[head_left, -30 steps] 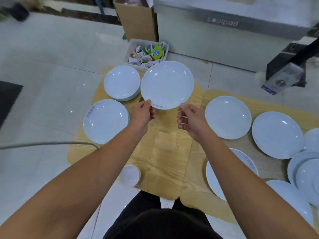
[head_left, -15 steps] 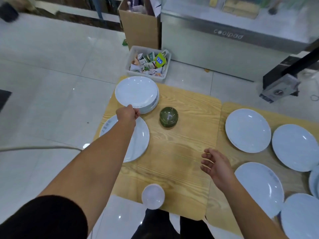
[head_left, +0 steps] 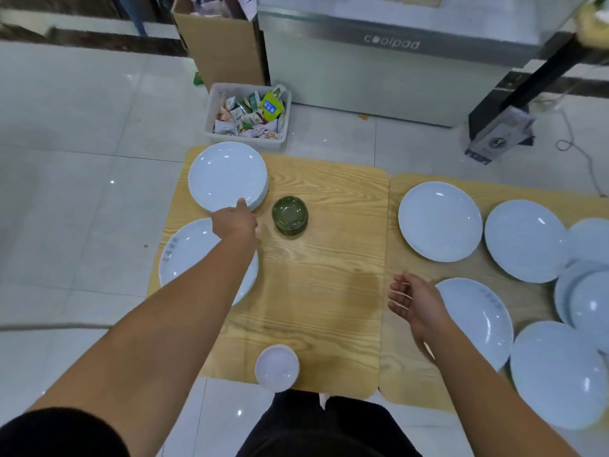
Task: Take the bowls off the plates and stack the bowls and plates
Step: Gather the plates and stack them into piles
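Plates and bowls lie on two wooden boards set side by side on a tiled floor.

Left board (head_left: 329,258):
- Plate stack (head_left: 227,174) sits at the far left corner.
- Green bowls (head_left: 290,214), nested, stand just right of the stack, apart from it.
- Left plate (head_left: 184,255) lies near the stack, partly under the left forearm.
- White bowl (head_left: 276,367) sits at the near edge.

Right board (head_left: 408,374): carries loose plates, among them far plate (head_left: 440,221) and near plate (head_left: 478,318). More plates overlap at the right edge.

Left hand (head_left: 235,222): reaches forward with one digit on the near rim of the stack. The other fingers are hidden, so the grip cannot be determined.

Right hand (head_left: 412,301): hovers just left of the near plate with fingers spread and loosely bent, holding nothing.

Beyond the boards: crate (head_left: 250,140) of packets, cardboard box (head_left: 220,44) and grey cabinet (head_left: 379,74).
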